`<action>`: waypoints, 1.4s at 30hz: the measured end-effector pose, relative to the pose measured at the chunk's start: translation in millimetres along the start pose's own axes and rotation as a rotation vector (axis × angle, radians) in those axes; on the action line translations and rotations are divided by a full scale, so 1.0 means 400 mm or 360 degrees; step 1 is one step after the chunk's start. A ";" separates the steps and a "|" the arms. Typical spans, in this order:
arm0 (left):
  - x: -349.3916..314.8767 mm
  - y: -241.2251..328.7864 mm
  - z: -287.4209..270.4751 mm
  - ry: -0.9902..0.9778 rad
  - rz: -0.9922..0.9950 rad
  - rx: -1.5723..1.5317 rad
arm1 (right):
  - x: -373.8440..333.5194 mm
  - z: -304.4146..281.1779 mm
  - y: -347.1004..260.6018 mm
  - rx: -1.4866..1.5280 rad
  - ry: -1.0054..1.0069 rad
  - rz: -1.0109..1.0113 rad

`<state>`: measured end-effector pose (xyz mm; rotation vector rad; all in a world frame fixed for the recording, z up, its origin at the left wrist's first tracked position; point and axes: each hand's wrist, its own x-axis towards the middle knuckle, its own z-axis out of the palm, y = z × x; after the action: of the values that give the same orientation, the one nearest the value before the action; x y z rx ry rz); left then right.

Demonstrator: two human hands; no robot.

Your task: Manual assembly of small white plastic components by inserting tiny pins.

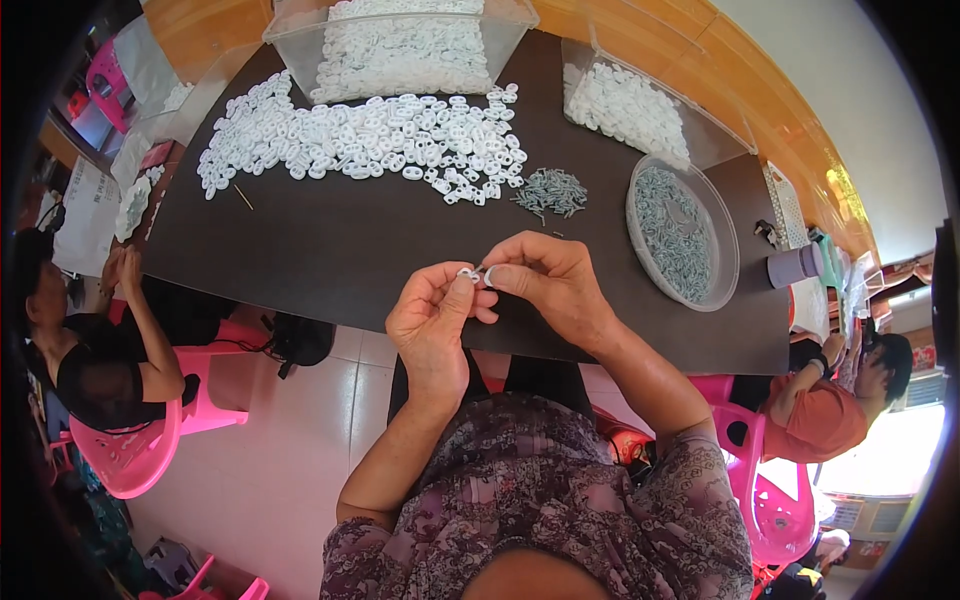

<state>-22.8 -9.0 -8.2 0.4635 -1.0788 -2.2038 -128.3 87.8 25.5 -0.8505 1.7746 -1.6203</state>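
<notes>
Over the near edge of the dark table, both my hands meet at the fingertips. My left hand (432, 315) pinches a small white plastic piece (467, 273) with holes in it between thumb and fingers. Closed as well, my right hand (555, 285) presses its thumb and forefinger together right beside that piece; a bit of white and a thin dark bit show at its fingertips, too small to name. Beyond my hands lies a wide spread of white two-holed plastic pieces (370, 135). A small heap of grey screw-like pins (552, 192) is just past my right hand.
A clear bin (400, 85) of white pieces stands at the back, another clear box (630, 110) at back right. A round tub (675, 240) of grey pins is to the right. A thin stick (244, 197) lies left. People sit on pink chairs (130, 455) at both sides.
</notes>
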 end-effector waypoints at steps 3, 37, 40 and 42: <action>0.000 0.002 -0.002 0.0050 0.0016 0.0076 | -0.004 -0.006 0.001 -0.0170 0.0022 -0.0030; -0.032 0.012 -0.003 -0.0065 -0.0059 0.0183 | -0.042 -0.013 0.005 0.0125 0.0137 0.0096; -0.038 0.015 0.000 -0.0070 -0.0068 0.0238 | -0.038 -0.015 0.004 0.0095 0.0132 0.0120; -0.041 0.014 0.000 -0.0071 -0.0079 0.0256 | -0.035 -0.015 0.006 0.0056 0.0128 0.0133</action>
<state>-8.7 -0.6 -3.0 0.5178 -1.2878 -2.1887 -124.3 102.7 23.5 -0.6948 1.8061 -1.6470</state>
